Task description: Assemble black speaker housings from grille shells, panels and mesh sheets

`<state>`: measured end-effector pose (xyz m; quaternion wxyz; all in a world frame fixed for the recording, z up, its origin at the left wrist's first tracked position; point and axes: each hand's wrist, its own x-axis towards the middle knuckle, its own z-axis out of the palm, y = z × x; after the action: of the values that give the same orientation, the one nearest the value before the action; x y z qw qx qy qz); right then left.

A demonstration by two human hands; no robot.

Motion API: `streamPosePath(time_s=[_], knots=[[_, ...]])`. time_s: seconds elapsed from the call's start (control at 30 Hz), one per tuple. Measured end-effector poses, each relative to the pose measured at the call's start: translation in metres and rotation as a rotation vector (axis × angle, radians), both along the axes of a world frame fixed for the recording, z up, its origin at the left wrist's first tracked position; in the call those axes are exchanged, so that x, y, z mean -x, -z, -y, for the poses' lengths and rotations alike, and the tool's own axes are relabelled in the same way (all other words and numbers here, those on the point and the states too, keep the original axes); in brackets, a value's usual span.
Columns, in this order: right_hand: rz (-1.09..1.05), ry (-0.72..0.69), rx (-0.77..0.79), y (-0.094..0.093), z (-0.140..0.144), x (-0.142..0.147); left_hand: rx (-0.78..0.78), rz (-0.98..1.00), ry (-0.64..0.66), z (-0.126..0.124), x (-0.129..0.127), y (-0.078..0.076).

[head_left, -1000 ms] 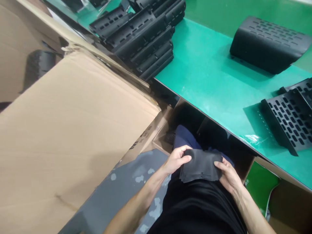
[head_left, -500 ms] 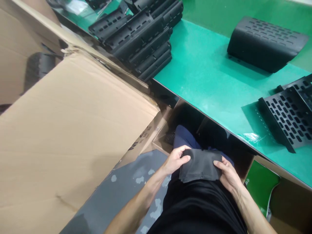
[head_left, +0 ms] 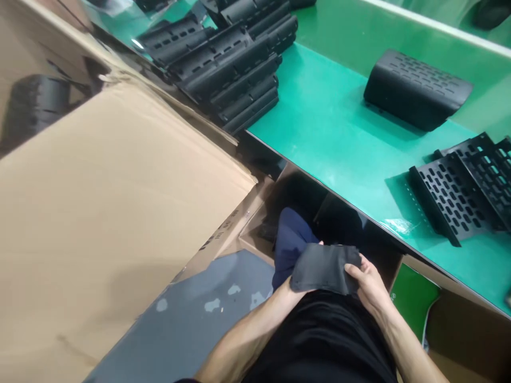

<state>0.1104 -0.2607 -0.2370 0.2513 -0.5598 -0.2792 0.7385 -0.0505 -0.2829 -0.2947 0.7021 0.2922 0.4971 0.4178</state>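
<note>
In front of my lap is a limp, flat black piece [head_left: 319,270], like a folded cloth or small pouch. Its exact kind is unclear. My right hand [head_left: 370,281] pinches its right edge, thumb on top and fingers behind. My left hand [head_left: 300,291] is under or inside the piece from the lower left. Only the wrist and a fingertip at the upper edge show, so its grip is hidden.
A large cardboard box [head_left: 120,213] fills the left. On the green table [head_left: 319,133] lie stacked black slotted covers [head_left: 235,69], a single curved black cover [head_left: 415,90] and perforated black panels [head_left: 451,197]. Another box holding a green sheet [head_left: 415,292] stands at lower right.
My left hand has gone from pinching the piece's left edge, thumb on top, to beneath or inside it. My right hand still grips the right edge. The view has shifted slightly.
</note>
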Motion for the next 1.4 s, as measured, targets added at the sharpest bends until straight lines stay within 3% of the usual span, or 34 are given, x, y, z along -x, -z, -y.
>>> streamPosePath(time_s=[0.2, 0.37, 0.5, 0.6, 0.9, 1.03, 1.2, 1.4], knots=[[0.265, -0.044, -0.168, 0.014, 0.001, -0.009, 0.161, 0.543, 0.034, 0.006, 0.008, -0.006], [0.660, -0.087, -0.449, 0.013, 0.003, -0.013, 0.221, 0.704, -0.065, 0.004, 0.007, -0.009], [0.646, -0.002, -0.338, 0.018, 0.002, -0.017, 0.262, 0.728, -0.115, 0.006, 0.005, -0.008], [0.618, -0.030, -0.299, 0.018, 0.001, -0.020, 0.241, 0.769, -0.135, 0.008, 0.006, -0.006], [0.679, -0.073, -0.246, -0.003, -0.001, -0.031, 0.224, 1.008, -0.239, 0.008, 0.007, -0.003], [0.725, 0.057, -0.187, -0.014, 0.001, -0.046, 0.257, 0.997, -0.279, 0.003, 0.005, -0.001], [0.748, 0.195, -0.294, -0.027, 0.004, -0.063, 0.243, 0.982, -0.339, -0.001, 0.005, 0.001], [0.572, 0.152, -0.249, -0.007, 0.007, -0.065, 0.237, 0.968, -0.340, -0.002, 0.003, -0.003]])
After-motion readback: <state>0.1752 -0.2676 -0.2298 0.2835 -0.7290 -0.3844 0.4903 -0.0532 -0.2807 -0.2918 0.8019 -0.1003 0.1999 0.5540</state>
